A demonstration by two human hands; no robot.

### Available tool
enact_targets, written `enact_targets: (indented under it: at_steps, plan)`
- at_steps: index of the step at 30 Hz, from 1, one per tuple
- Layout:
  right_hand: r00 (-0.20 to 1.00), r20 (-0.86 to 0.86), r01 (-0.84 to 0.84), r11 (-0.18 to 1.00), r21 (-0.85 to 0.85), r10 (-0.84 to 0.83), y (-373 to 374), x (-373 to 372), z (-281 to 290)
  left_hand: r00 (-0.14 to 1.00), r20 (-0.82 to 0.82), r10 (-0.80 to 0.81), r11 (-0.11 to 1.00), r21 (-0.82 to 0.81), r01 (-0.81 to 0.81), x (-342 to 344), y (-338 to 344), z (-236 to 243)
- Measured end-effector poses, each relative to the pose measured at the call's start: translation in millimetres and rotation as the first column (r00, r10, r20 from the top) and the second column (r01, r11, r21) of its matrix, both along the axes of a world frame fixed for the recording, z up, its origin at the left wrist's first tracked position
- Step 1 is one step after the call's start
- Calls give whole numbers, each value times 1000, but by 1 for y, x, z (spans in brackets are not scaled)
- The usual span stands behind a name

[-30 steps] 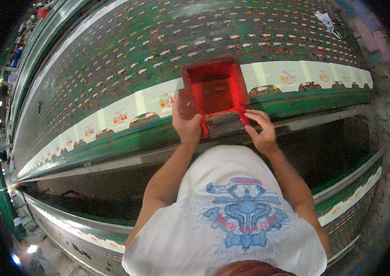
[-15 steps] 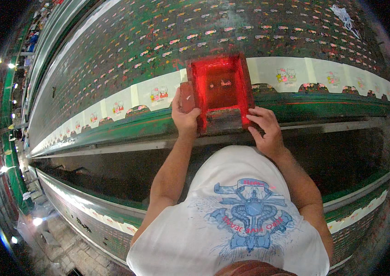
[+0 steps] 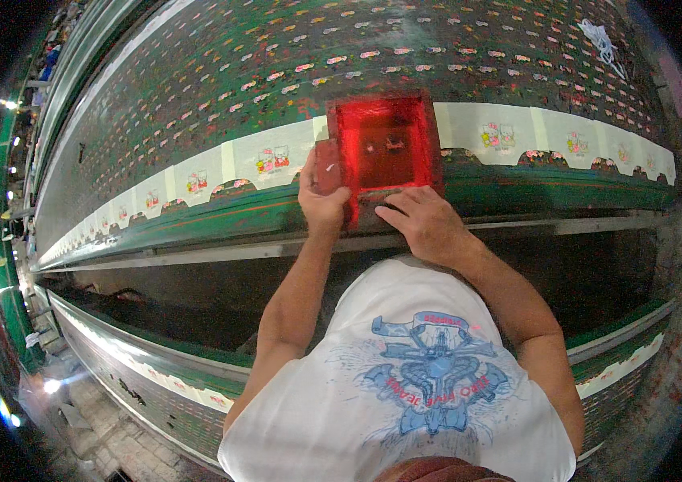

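A square printing screen frame (image 3: 383, 145), coated in red ink, lies flat on a long green printing table (image 3: 196, 88). It covers one piece in a row of white fabric pieces (image 3: 268, 157) with small coloured prints. My left hand (image 3: 322, 197) grips the frame's left near corner, holding a red-stained squeegee against its side. My right hand (image 3: 425, 225) rests palm down on the frame's near edge, fingers spread.
The row of white fabric pieces (image 3: 518, 132) runs left and right along the table's near edge. A second long table (image 3: 148, 365) with more pieces lies behind me. A crumpled white cloth (image 3: 602, 36) sits far right. Lamps (image 3: 7, 104) glare at left.
The red frame has shifted along the fabric row and now lies flat on a piece. My right hand has moved from the frame's right corner to its near edge.
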State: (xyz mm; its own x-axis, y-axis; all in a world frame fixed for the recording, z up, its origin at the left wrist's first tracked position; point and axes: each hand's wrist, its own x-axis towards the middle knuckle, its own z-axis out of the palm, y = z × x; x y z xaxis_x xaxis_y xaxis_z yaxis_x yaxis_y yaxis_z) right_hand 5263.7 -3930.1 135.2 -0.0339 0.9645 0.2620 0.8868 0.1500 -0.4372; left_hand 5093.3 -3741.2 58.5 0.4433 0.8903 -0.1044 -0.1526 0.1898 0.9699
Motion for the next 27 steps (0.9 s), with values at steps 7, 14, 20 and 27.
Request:
enact_targets:
  at_steps: [7,14,20,27]
  plan:
    - [994,107,21,991,-132,-6,17,4,16,995,102,-1,999,34,-3,1,0,-9]
    - [999,15,-28,960,-280,33,69,64,20,989,147,9,998,-62,1,-2,1,-10]
    - [989,78,132,989,-74,-126,127,99,0,990,124,-72,997,-28,76,-6,11,-5]
    - [972,135,203,975,-90,-190,105,67,-8,994,17,-110,992,-56,111,-7,17,3]
